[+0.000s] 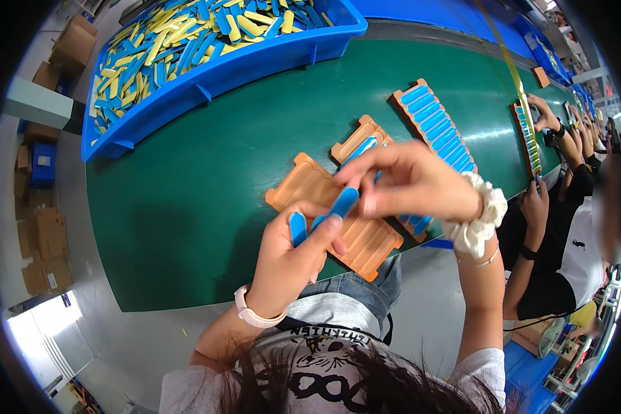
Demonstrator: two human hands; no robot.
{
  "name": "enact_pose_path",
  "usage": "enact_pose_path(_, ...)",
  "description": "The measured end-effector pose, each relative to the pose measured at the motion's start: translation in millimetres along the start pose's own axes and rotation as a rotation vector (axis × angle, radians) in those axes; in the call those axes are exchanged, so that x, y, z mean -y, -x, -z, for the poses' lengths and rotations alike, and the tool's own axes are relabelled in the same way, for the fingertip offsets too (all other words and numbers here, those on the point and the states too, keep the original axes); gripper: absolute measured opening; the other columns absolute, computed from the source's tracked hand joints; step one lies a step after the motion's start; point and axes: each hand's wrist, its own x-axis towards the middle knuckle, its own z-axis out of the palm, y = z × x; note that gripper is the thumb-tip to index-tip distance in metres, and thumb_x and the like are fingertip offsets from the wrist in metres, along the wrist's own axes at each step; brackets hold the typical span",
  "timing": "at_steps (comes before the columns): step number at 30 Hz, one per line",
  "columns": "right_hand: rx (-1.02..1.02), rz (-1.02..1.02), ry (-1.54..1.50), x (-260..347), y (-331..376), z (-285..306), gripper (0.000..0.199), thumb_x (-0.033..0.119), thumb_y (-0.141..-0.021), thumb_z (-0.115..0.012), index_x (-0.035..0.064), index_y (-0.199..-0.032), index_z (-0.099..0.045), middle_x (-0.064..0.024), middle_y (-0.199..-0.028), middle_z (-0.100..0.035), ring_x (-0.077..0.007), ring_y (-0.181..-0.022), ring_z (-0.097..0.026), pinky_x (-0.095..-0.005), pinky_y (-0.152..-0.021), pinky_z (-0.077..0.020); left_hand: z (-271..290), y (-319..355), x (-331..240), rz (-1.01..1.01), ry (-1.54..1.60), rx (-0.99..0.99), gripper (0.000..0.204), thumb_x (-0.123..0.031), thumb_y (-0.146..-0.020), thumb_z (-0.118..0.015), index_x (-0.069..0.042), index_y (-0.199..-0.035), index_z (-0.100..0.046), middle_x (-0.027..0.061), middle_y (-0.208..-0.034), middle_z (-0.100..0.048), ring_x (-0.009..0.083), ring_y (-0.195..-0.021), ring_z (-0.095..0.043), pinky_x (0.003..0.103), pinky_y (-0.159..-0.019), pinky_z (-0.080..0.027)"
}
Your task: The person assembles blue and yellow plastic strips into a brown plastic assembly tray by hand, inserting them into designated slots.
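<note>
My left hand (293, 252) is closed on several small blue strips (343, 202) with rounded ends, one of them sticking out past the thumb and forefinger. My right hand (414, 183) hovers just beside that strip's far end. Its thumb and forefinger are apart, slightly blurred, and I cannot make out whether they touch the strip. Beneath both hands lies a brown slotted tray (300, 181), its visible grooves bare. Partly hidden behind my right hand, a second brown tray (367, 130) holds some blue strips.
A large blue bin (221, 77) heaped with blue and yellow strips stands at the far left of the green table (165, 228). Right of my hands lies a brown tray filled with blue strips (435, 124). Farther right, a co-worker's hands (541, 114) hold another filled tray (528, 138) with yellowish tape.
</note>
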Motion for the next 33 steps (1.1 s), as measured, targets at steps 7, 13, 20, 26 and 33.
enact_pose_path(7,-0.203,0.366,0.028,-28.0,0.8,-54.3,0.012,0.012,-0.089,-0.064,0.0009,-0.092,-0.060,-0.0010,-0.083,-0.060,-0.0067,-0.077,-0.059,-0.0204,-0.066,-0.0495,7.1,-5.5,-0.9,-0.085,0.009,0.058,0.033,-0.033,-0.093,-0.058,-0.002,-0.097,-0.051,-0.0028,-0.052,-0.042,0.0028,-0.039,-0.033,0.019,-0.039,-0.025)
enact_pose_path(13,-0.168,0.244,-0.379,-13.5,-6.3,-38.2,0.018,0.016,-0.096,-0.053,0.0001,-0.104,-0.056,-0.0051,-0.088,-0.061,-0.0098,-0.084,-0.059,-0.0244,-0.074,-0.0492,3.9,1.6,-4.5,-0.201,-0.021,0.127,0.027,-0.028,-0.093,-0.058,-0.002,-0.093,-0.052,-0.0035,-0.057,-0.039,0.0042,-0.044,-0.032,0.022,-0.042,-0.023)
enact_pose_path(20,-0.374,-0.088,0.438,-12.3,-20.7,57.4,0.027,0.024,-0.092,-0.057,-0.0017,-0.101,-0.061,-0.0095,-0.081,-0.065,-0.0130,-0.076,-0.061,-0.0285,-0.069,-0.0488,12.4,2.0,-3.7,0.019,0.071,0.010,0.015,-0.011,-0.093,-0.053,-0.006,-0.081,-0.045,-0.0059,-0.057,-0.032,0.0026,-0.046,-0.025,0.022,-0.043,-0.020)
enact_pose_path(26,-0.362,-0.267,0.791,1.0,-32.6,52.8,0.035,0.027,-0.084,-0.066,-0.0039,-0.097,-0.058,-0.0137,-0.077,-0.065,-0.0152,-0.070,-0.063,-0.0290,-0.060,-0.0491,36.8,-2.8,-3.7,-0.030,0.153,-0.062,0.017,-0.012,-0.095,-0.048,-0.009,-0.079,-0.043,-0.0066,-0.055,-0.027,0.0030,-0.045,-0.022,0.023,-0.043,-0.017)
enact_pose_path(33,-0.360,-0.260,0.911,-2.2,-36.5,36.8,0.048,0.031,-0.079,-0.072,-0.0062,-0.101,-0.053,-0.0168,-0.075,-0.063,-0.0250,-0.069,-0.063,-0.0325,-0.061,-0.0494,40.8,-9.5,-4.6,-0.107,0.295,-0.096,0.018,-0.015,-0.095,-0.048,-0.010,-0.078,-0.044,-0.0064,-0.053,-0.027,0.0036,-0.044,-0.021,0.024,-0.042,-0.017)
